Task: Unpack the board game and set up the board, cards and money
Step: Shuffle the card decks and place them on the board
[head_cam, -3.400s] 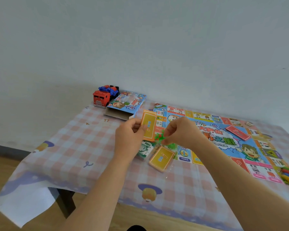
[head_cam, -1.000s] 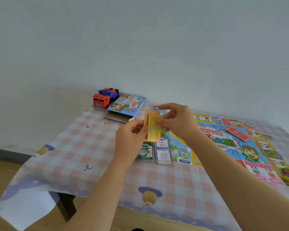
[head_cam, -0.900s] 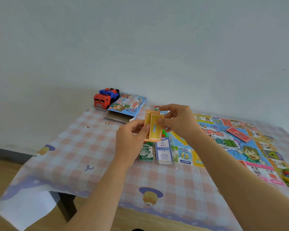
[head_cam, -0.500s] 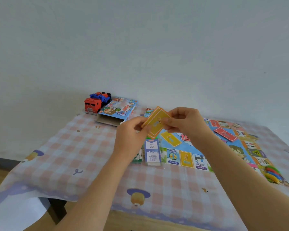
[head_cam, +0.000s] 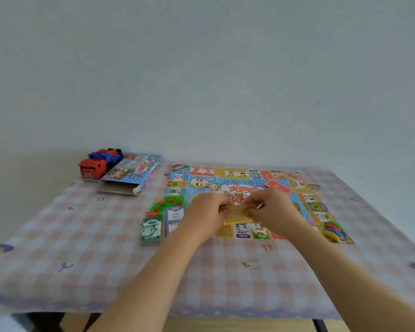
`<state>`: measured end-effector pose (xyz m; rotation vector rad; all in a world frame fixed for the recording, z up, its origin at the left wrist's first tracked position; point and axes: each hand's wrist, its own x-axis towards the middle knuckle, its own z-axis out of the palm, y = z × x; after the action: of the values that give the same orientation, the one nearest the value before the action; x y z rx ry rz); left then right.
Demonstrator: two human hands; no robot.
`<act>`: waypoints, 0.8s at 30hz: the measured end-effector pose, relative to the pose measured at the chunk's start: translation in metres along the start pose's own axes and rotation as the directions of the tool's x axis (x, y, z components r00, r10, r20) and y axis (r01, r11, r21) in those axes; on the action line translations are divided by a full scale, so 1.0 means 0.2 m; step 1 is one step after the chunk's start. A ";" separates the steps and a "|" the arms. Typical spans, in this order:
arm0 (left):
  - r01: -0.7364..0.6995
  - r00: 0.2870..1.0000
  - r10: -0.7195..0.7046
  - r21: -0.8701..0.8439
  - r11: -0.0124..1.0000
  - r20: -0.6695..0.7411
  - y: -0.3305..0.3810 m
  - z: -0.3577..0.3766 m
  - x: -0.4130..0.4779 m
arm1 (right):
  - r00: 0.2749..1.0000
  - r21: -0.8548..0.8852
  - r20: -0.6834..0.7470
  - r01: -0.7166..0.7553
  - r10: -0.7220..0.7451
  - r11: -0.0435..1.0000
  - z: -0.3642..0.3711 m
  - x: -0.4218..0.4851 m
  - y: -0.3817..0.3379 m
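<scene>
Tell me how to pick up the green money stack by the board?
Pinch the green money stack at its near short end, thumb on top, coming from your side. It lies flat; the purple stack crowds its right edge and small green and red pieces sit behind it, so the near end looks easiest.
</scene>
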<state>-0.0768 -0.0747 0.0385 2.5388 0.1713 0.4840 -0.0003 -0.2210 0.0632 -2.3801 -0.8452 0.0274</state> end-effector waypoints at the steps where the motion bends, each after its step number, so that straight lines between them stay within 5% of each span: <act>1: 0.011 1.000 -0.011 0.004 1.000 0.013 0.01 0.01 -0.01 | 1.000 -0.021 0.017 0.003 -0.003 1.000 0.01 -0.01 0.01; 10: 0.110 0.990 -0.115 -0.069 0.992 -0.084 0.01 0.02 -0.01 | 1.000 -0.011 0.009 0.007 -0.006 1.000 0.01 -0.04 0.03; 17: 0.140 0.990 -0.142 -0.109 0.984 -0.012 0.03 0.05 0.00 | 1.000 -0.045 -0.001 -0.002 0.002 0.999 0.02 -0.04 0.01; 24: 0.142 0.976 -0.165 -0.162 0.976 -0.139 0.02 0.05 0.00 | 0.997 -0.037 -0.074 0.016 -0.019 0.999 0.01 -0.05 0.02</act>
<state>-0.0718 -0.0832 0.0326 2.3188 0.3712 0.6055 -0.0059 -0.2283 0.0571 -2.3919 -0.8380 -0.0841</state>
